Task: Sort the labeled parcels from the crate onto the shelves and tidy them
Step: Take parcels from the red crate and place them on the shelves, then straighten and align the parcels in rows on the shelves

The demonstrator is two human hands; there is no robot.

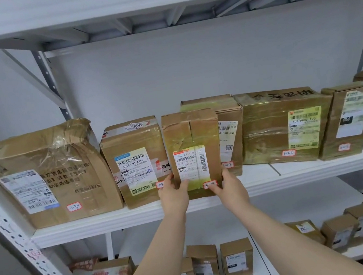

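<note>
A tall taped cardboard parcel [191, 136] with a white shipping label and a small red-edged tag stands upright at the front of the middle shelf [117, 220]. My left hand [173, 193] grips its lower left edge, thumb on the label. My right hand [230, 189] holds its lower right corner, thumb on the tag. It sits between a labeled box [134, 158] on the left and another box [229, 130] partly hidden behind it on the right.
A large crumpled box [47, 176] stands at the shelf's left end. A wide box [284, 124] and a narrow one [347, 119] stand to the right. Several small parcels [237, 258] sit on the lower shelf. The upright post [13, 233] runs down the left.
</note>
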